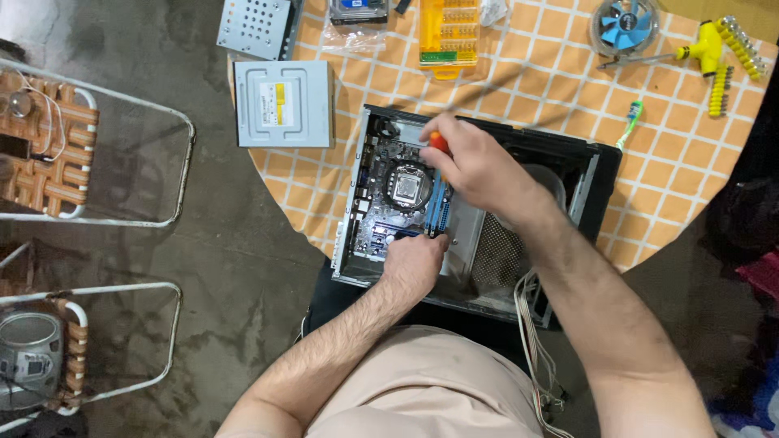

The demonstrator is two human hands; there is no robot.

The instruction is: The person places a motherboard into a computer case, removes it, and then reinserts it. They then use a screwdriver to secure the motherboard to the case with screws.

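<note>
Screwdriver point(439, 143) tip hidden behind right hand point(479, 166)

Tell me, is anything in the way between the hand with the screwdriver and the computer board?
Nothing visible blocks it. The right hand holds a red-handled screwdriver directly over the motherboard inside the open computer case. The left hand rests at the board's near edge, off to the side.

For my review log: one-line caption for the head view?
Right hand holds a red-handled screwdriver over the motherboard in an open computer case; left hand steadies it.
</note>
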